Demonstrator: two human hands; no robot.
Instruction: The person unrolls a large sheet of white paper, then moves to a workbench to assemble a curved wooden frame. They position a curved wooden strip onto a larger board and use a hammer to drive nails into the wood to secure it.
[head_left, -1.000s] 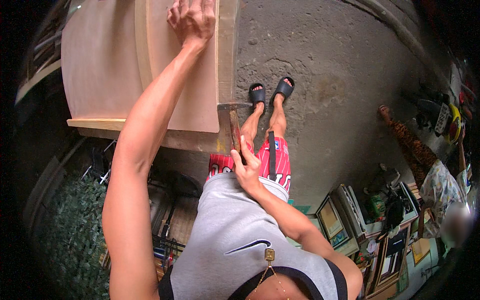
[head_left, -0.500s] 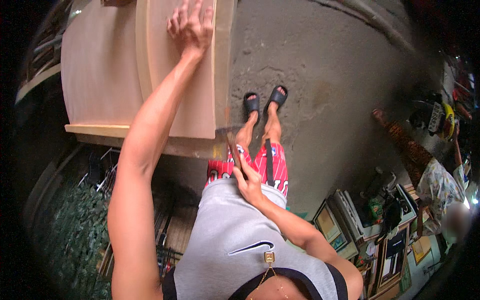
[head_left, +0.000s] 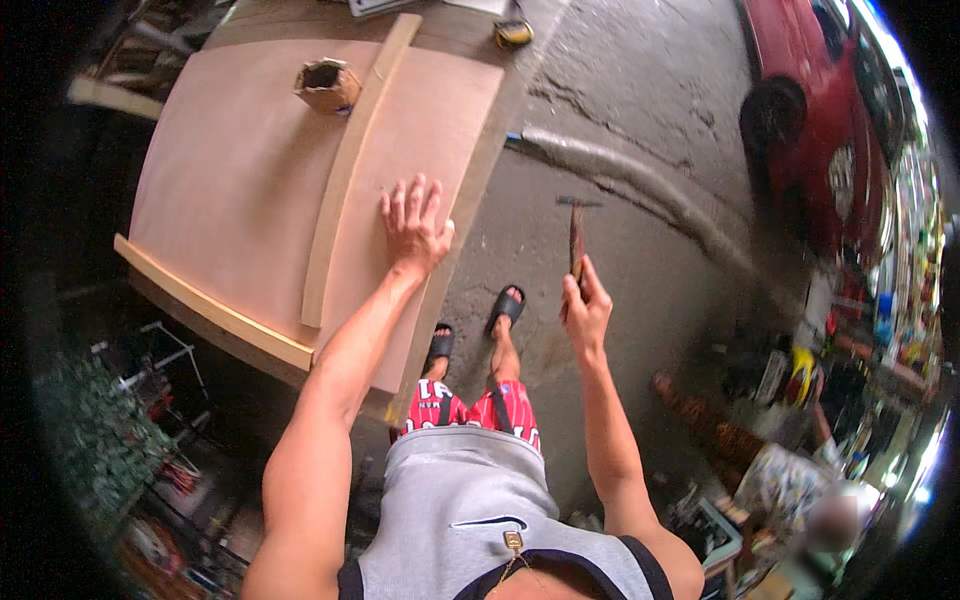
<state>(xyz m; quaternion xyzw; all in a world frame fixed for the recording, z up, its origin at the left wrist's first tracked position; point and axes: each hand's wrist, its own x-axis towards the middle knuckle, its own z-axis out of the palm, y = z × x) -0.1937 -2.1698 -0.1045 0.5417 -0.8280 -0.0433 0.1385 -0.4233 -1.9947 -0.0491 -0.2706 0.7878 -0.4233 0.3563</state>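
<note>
My left hand lies spread on a pale plywood sheet, between its right edge and a long wooden strip that runs lengthwise across it. A second wooden strip lies along the sheet's near edge. Out to the right, over the floor, my right hand is closed round the wooden handle of a hammer. Its dark head points away from me, apart from the sheet. Beyond my left hand, a small open cardboard box stands on the sheet by the lengthwise strip.
The sheet rests on a worktable; a yellow and black tape measure sits at its far right corner. A long ridge crosses the concrete floor. A red car is at far right. Another person is at lower right.
My right hand has swung the hammer from near my waist out to the right. My left hand still rests on the sheet, now nearer in view. The view has shifted, showing box and car.
</note>
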